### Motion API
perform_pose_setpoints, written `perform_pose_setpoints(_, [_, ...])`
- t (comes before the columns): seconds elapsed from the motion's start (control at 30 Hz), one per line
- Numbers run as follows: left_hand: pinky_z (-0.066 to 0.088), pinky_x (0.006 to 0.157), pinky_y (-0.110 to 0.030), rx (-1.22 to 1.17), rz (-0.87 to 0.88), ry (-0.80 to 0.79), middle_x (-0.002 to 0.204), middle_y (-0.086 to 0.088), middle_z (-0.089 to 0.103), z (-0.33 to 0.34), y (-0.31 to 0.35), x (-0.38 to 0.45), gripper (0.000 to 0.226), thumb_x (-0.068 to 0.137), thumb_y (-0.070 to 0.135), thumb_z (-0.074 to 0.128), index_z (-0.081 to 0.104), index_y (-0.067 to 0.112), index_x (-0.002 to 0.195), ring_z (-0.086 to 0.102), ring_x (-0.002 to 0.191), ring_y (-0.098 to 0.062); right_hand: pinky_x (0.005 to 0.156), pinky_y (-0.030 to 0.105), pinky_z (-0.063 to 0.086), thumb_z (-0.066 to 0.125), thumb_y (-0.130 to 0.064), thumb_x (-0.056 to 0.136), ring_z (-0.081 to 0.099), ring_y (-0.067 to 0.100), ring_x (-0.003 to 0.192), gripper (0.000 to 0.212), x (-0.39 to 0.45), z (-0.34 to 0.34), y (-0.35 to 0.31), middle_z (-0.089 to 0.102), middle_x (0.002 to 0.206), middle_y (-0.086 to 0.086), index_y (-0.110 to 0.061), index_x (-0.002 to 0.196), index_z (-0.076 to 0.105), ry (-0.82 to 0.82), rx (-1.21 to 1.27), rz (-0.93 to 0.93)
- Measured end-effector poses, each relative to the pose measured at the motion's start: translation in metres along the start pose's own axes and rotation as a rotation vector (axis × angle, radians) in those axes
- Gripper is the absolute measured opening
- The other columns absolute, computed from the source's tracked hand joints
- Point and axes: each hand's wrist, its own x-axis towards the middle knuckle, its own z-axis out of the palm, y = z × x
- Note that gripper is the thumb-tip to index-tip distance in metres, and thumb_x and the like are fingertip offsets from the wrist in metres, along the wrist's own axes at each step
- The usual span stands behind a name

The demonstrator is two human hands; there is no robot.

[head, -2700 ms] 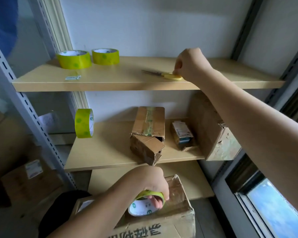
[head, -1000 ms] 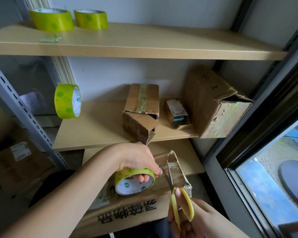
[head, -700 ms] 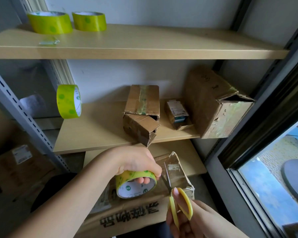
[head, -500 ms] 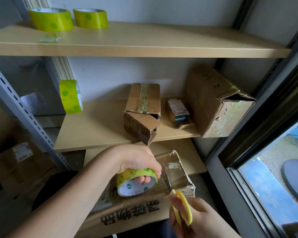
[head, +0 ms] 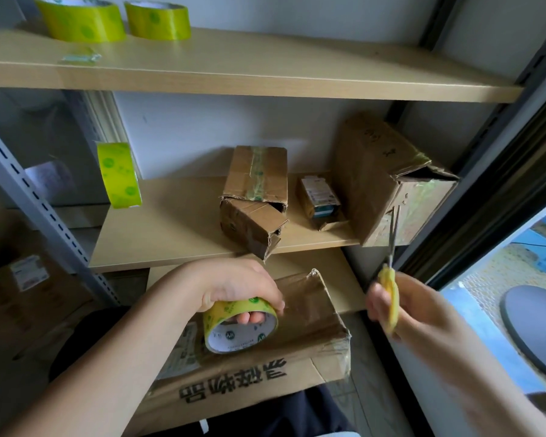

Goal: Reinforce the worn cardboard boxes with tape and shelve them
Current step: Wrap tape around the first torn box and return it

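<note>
1. We count four rolls of yellow-green tape: two lying flat on the top shelf [head: 265,74], the left roll [head: 79,20] and the right roll [head: 158,20]; one upright roll [head: 119,175] at the middle shelf's left end; one held roll [head: 240,323] in our left hand [head: 234,285].
2. We count five cardboard boxes: the printed box [head: 297,351] nearest us, the taped box [head: 256,200], the small box [head: 320,200], the big box [head: 388,181], and a labelled box [head: 22,288] low on the left.
3. We see one pair of scissors [head: 390,272], in our right hand [head: 407,307].
</note>
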Motion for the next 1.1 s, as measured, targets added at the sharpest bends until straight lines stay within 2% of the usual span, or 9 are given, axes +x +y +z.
perform_pose_setpoints(0.13, [0.04,0.042,-0.016,-0.001,0.0,0.011,0.057,-0.001,0.06,0.004,-0.002,-0.002,0.015,0.086,0.028,0.069,0.074,0.014,0.084,0.048,0.041,-0.011,0.057,0.01,0.039,0.074,-0.03,0.085,0.051,0.001,0.065,0.025,0.042,0.047,0.029,0.059,0.092,-0.001,-0.023,0.091,0.051,0.066,-0.284,0.05])
perform_pose_setpoints(0.2, [0.039,0.043,-0.015,-0.02,0.003,0.016,0.057,-0.001,0.059,0.006,-0.005,-0.002,0.014,0.084,0.029,0.069,0.072,0.017,0.077,0.048,0.043,-0.012,0.054,0.007,0.04,0.07,-0.017,0.085,0.052,-0.002,0.06,0.024,0.049,0.064,0.046,0.059,0.09,-0.001,-0.028,0.088,0.049,0.09,-0.267,0.08])
perform_pose_setpoints(0.4, [0.041,0.049,-0.018,-0.005,0.001,0.031,0.06,-0.002,0.06,0.004,-0.006,-0.006,0.015,0.081,0.032,0.07,0.074,0.019,0.074,0.048,0.047,-0.014,0.057,0.013,0.046,0.084,-0.037,0.075,0.059,0.007,0.073,0.046,0.049,0.062,0.047,0.055,0.102,-0.011,-0.031,0.103,0.048,0.009,-0.35,0.028])
perform_pose_setpoints(0.57, [0.041,0.045,-0.018,-0.035,0.011,0.034,0.056,0.001,0.06,0.009,-0.01,-0.005,0.014,0.084,0.026,0.067,0.073,0.014,0.087,0.049,0.046,-0.013,0.041,0.012,0.036,0.078,-0.059,0.066,0.049,0.0,0.044,0.012,0.05,0.012,-0.015,0.056,0.05,-0.023,-0.058,0.072,0.068,0.121,-0.395,-0.216])
perform_pose_setpoints(0.63, [0.042,0.044,-0.018,-0.056,0.02,0.027,0.054,0.002,0.058,0.009,-0.008,-0.005,0.009,0.082,0.025,0.068,0.073,0.018,0.08,0.049,0.046,-0.012,0.04,0.009,0.031,0.074,-0.057,0.069,0.047,-0.002,0.042,0.01,0.057,-0.016,-0.057,0.054,0.048,-0.026,-0.064,0.068,0.067,0.221,-0.418,-0.358])
perform_pose_setpoints(0.73, [0.043,0.045,-0.016,-0.037,0.035,0.026,0.054,0.002,0.059,0.008,-0.001,-0.007,0.008,0.08,0.024,0.068,0.073,0.019,0.077,0.051,0.045,-0.009,0.041,0.012,0.04,0.074,-0.048,0.077,0.049,-0.003,0.045,0.006,0.089,-0.054,-0.109,0.067,0.06,-0.019,-0.048,0.082,0.076,0.329,-0.36,-0.509])
perform_pose_setpoints(0.83, [0.045,0.05,-0.017,-0.01,0.035,0.041,0.058,0.002,0.06,0.009,0.004,-0.01,0.012,0.078,0.029,0.069,0.074,0.019,0.08,0.053,0.05,-0.01,0.053,0.011,0.041,0.071,-0.029,0.086,0.046,0.005,0.055,0.011,0.147,-0.084,-0.157,0.066,0.063,0.001,-0.022,0.086,0.08,0.427,-0.556,-0.58])
perform_pose_setpoints(0.97, [0.041,0.051,-0.021,-0.054,0.03,0.022,0.056,0.001,0.057,0.011,0.003,-0.011,0.013,0.076,0.026,0.067,0.069,0.014,0.081,0.048,0.047,-0.011,0.044,0.015,0.036,0.06,-0.016,0.085,0.051,0.019,0.05,0.022,0.233,-0.094,-0.186,0.054,0.052,0.002,-0.009,0.068,0.07,0.466,-0.726,-0.396])
perform_pose_setpoints(1.1, [0.042,0.05,-0.02,-0.06,0.051,0.05,0.06,-0.001,0.057,0.015,0.001,-0.012,0.01,0.078,0.025,0.068,0.069,0.015,0.079,0.049,0.051,-0.012,0.07,0.03,0.049,0.058,-0.01,0.095,0.067,0.032,0.091,0.02,0.279,-0.079,-0.168,0.069,0.093,0.02,0.003,0.103,0.07,0.454,-0.803,-0.181])
